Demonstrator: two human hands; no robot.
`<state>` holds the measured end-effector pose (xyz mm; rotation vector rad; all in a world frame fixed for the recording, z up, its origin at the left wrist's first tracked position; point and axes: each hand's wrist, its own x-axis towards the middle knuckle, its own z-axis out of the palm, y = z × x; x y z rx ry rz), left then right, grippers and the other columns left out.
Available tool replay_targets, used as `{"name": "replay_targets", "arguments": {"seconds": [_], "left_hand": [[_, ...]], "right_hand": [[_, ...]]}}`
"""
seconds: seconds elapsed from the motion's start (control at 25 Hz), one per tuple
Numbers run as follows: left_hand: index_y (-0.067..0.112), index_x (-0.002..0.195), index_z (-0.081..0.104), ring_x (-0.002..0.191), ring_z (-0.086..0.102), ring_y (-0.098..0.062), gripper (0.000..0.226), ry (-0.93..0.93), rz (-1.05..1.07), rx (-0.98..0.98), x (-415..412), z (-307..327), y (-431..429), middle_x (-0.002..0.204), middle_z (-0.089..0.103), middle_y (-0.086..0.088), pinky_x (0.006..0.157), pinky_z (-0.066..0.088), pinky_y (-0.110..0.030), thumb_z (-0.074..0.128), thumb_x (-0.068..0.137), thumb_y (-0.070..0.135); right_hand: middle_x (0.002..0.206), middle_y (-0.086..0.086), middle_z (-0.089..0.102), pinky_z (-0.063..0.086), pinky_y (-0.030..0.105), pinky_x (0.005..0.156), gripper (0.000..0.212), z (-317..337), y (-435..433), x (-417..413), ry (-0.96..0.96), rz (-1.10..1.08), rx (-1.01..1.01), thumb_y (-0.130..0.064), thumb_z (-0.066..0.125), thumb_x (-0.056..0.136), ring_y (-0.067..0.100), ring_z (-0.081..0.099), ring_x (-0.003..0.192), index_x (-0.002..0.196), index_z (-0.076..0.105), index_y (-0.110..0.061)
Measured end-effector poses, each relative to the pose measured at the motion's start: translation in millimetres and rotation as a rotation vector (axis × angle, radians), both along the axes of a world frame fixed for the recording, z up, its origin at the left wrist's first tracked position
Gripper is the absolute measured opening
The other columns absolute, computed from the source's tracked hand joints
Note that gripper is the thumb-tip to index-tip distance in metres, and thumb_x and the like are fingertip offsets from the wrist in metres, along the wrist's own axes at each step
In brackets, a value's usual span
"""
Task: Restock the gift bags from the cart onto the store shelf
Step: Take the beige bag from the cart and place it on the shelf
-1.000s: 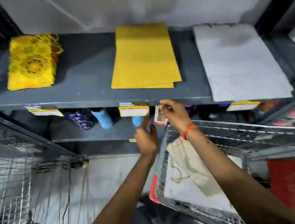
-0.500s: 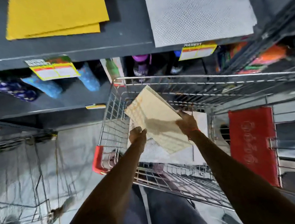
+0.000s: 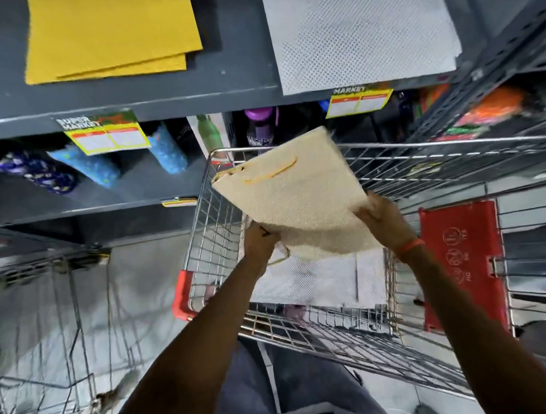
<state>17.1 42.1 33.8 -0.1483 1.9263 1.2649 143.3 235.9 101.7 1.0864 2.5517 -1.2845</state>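
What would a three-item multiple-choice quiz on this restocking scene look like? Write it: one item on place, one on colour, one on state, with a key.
1. Where is the cream gift bag?
A. On the top shelf
B. Held above the cart
C. On the floor

2. What colour is the stack left of the white bags on the shelf?
A. Yellow
B. Red
C. Green

3. How is the cream gift bag held?
A. Left hand only
B. Right hand only
C. Both hands

Key:
1 B, it hangs over the cart.
2 A, the yellow bags lie there.
3 C, the left hand and right hand grip its lower edge.
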Motion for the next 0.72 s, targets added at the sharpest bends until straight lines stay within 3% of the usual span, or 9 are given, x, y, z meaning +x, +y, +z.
{"name": "replay_targets", "arguments": {"seconds": [0.08, 0.16, 0.2, 0.32, 0.4, 0.48, 0.6, 0.64, 0.72], "left_hand": [[0.003, 0.083, 0.060, 0.078, 0.059, -0.018, 0.014, 0.193, -0.037, 0.078, -18, 32, -1, 0.081, 0.062, -0.015, 0.067, 0.050, -0.035, 0.056, 0.077, -0.009], [0.007, 0.074, 0.060, 0.060, 0.059, 0.007, 0.023, 0.356, -0.030, 0.147, -45, 67, -1, 0.072, 0.061, -0.005, 0.063, 0.048, -0.024, 0.055, 0.078, -0.015], [0.000, 0.083, 0.062, 0.054, 0.057, 0.014, 0.020, 0.402, -0.004, 0.209, -60, 85, 0, 0.076, 0.060, 0.000, 0.061, 0.047, -0.017, 0.053, 0.080, -0.018], [-0.014, 0.110, 0.057, 0.051, 0.056, 0.020, 0.030, 0.483, 0.113, 0.354, -107, 147, 12, 0.090, 0.059, 0.001, 0.064, 0.049, -0.018, 0.047, 0.083, -0.021], [-0.018, 0.115, 0.054, 0.052, 0.056, 0.021, 0.034, 0.571, 0.134, 0.385, -136, 183, 21, 0.105, 0.058, -0.006, 0.062, 0.050, -0.010, 0.043, 0.084, -0.024], [-0.017, 0.117, 0.055, 0.069, 0.062, 0.011, 0.037, 0.642, 0.098, 0.370, -166, 205, 26, 0.118, 0.057, -0.016, 0.066, 0.049, -0.005, 0.042, 0.084, -0.024], [-0.013, 0.115, 0.058, 0.087, 0.058, -0.020, 0.034, 0.622, 0.052, 0.331, -201, 221, 28, 0.105, 0.067, -0.024, 0.087, 0.056, -0.039, 0.046, 0.085, -0.020], [-0.013, 0.116, 0.057, 0.082, 0.057, -0.022, 0.033, 0.556, 0.054, 0.317, -207, 222, 27, 0.096, 0.066, -0.016, 0.088, 0.056, -0.042, 0.047, 0.086, -0.018], [-0.015, 0.117, 0.055, 0.072, 0.056, -0.023, 0.030, 0.441, 0.080, 0.296, -211, 227, 26, 0.091, 0.061, -0.008, 0.070, 0.057, -0.028, 0.048, 0.087, -0.015]], "right_hand": [[0.096, 0.012, 0.063, 0.049, 0.023, 0.074, 0.025, 30, 6, -9, 0.091, -0.069, -0.030, -0.013, 0.053, 0.092, 0.010, 0.062, 0.075, 0.108, 0.056, 0.007], [0.104, 0.016, 0.064, 0.044, 0.002, 0.070, 0.021, 60, 13, -26, 0.221, -0.073, -0.078, -0.005, 0.051, 0.093, -0.004, 0.063, 0.072, 0.110, 0.055, 0.006], [0.109, 0.018, 0.063, 0.044, 0.003, 0.076, 0.022, 72, 15, -37, 0.292, -0.075, -0.110, -0.006, 0.053, 0.092, -0.007, 0.063, 0.077, 0.112, 0.055, 0.002], [0.112, 0.025, 0.061, 0.044, 0.037, 0.089, 0.019, 103, 25, -82, 0.481, -0.166, -0.179, -0.008, 0.059, 0.089, 0.020, 0.057, 0.096, 0.107, 0.058, -0.005], [0.108, 0.016, 0.058, 0.041, 0.037, 0.086, 0.015, 134, 27, -114, 0.536, -0.268, -0.219, 0.005, 0.052, 0.089, 0.022, 0.054, 0.092, 0.100, 0.061, 0.000], [0.107, 0.010, 0.055, 0.045, 0.030, 0.079, 0.022, 157, 30, -141, 0.490, -0.307, -0.206, 0.005, 0.049, 0.091, 0.021, 0.052, 0.096, 0.110, 0.059, 0.010], [0.112, 0.016, 0.060, 0.048, 0.028, 0.075, 0.029, 177, 35, -166, 0.363, -0.311, -0.205, 0.001, 0.048, 0.092, 0.024, 0.055, 0.100, 0.118, 0.056, 0.011], [0.113, 0.018, 0.060, 0.048, 0.031, 0.077, 0.029, 180, 35, -172, 0.331, -0.315, -0.199, 0.002, 0.048, 0.091, 0.024, 0.055, 0.099, 0.117, 0.056, 0.012], [0.118, 0.022, 0.060, 0.048, 0.036, 0.086, 0.029, 187, 31, -180, 0.255, -0.318, -0.171, 0.004, 0.047, 0.090, 0.028, 0.057, 0.103, 0.116, 0.055, 0.014]]}}
